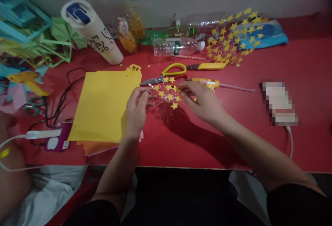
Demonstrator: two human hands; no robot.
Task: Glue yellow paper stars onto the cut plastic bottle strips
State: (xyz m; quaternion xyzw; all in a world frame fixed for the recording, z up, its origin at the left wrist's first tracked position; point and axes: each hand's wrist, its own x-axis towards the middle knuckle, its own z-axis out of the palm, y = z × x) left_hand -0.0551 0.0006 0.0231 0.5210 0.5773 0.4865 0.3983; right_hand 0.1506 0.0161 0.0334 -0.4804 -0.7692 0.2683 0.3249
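Note:
A clear plastic piece with thin strands bears several yellow stars (169, 97) and is between my hands, above the red table (160, 153). My left hand (137, 110) is closed on its left edge, thumb and fingers brought together. At the right, my right hand (203, 103) pinches at the stars' side, its fingertips near a yellow star. Just behind are scissors with yellow handles (174, 69), a yellow cutter (210, 66) and a yellow glue gun (204, 81) with a glue stick in its back.
Yellow paper sheets (103, 105) lie left. Behind stand a white tumbler (100, 37), plastic bottles (178, 47), and a second star cluster (230, 42). A phone (280, 103) with a cable is right. Cords, a purple power box (58, 137) and a person's arm (12, 170) are at left.

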